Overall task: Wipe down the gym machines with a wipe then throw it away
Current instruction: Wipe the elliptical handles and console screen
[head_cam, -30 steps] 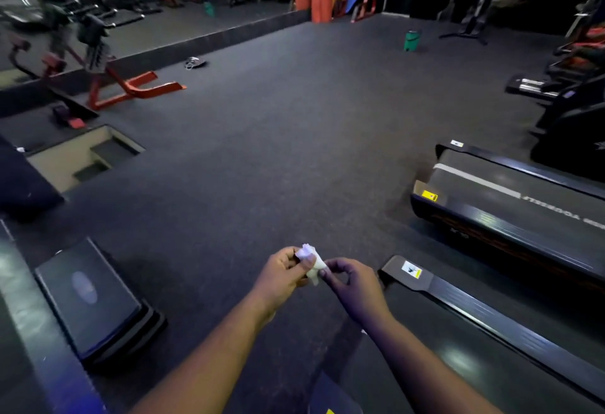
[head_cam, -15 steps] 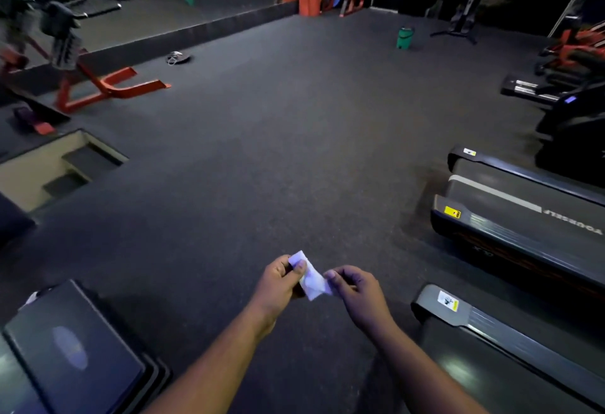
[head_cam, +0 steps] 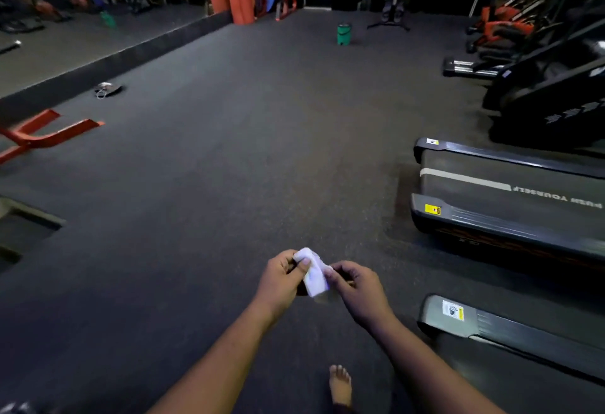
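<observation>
Two hands, left (head_cam: pixel 284 277) and right (head_cam: pixel 355 289), pinch a folded white wipe (head_cam: pixel 313 274) between them at 6 o'clock above the floor (head_cam: pixel 229 184), treadmills (head_cam: pixel 504 204) at 3 o'clock; a loose pinch could drop it.

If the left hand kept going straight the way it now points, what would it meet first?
The left hand, gripping the wipe, points toward the right hand, so it would probably meet that hand's fingertips first; they already pinch the wipe's other end.
</observation>
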Motion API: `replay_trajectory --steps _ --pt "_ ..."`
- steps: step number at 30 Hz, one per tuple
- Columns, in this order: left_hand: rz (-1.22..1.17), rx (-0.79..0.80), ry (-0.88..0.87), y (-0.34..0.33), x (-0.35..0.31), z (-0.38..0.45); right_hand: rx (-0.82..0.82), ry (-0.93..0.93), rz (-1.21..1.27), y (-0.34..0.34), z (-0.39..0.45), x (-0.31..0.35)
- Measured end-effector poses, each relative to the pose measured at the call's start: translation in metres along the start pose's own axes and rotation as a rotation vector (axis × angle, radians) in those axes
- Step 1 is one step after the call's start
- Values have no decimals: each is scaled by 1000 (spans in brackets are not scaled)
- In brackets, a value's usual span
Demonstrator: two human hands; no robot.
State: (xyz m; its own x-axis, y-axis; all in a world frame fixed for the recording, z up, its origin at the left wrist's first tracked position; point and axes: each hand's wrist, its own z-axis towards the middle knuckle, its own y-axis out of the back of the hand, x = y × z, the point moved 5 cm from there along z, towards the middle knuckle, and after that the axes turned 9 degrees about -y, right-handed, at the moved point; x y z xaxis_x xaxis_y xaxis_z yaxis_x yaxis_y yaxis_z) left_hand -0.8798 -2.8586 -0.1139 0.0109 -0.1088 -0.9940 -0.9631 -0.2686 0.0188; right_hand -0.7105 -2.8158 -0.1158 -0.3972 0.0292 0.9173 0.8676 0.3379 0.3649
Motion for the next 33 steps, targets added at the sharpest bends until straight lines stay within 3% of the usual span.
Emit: replay_trajectory --steps 5,9,12,15,18,20,24,26,33 --pt "15 -40 48 -4 -16 114 -69 -141 224 30 114 -17" --pt "1 -26 82 -23 -39 207 -55 -227 92 63 212 -17" --pt "10 2 52 -35 -64 269 -74 -150 -39 86 276 12" --pt "34 59 46 -42 -80 324 81 -8 54 85 327 52" --pt "52 141 50 -42 -97 389 251 43 -89 73 385 79" --pt "84 172 2 -35 -108 444 263 32 -139 72 436 94" --pt "82 154 -138 -15 -134 555 87 20 -32 76 540 127" --pt "8 124 -127 -9 -144 601 -13 -9 84 81 584 143" --pt "-47 303 -74 -25 -165 744 -186 -66 448 112 718 183"
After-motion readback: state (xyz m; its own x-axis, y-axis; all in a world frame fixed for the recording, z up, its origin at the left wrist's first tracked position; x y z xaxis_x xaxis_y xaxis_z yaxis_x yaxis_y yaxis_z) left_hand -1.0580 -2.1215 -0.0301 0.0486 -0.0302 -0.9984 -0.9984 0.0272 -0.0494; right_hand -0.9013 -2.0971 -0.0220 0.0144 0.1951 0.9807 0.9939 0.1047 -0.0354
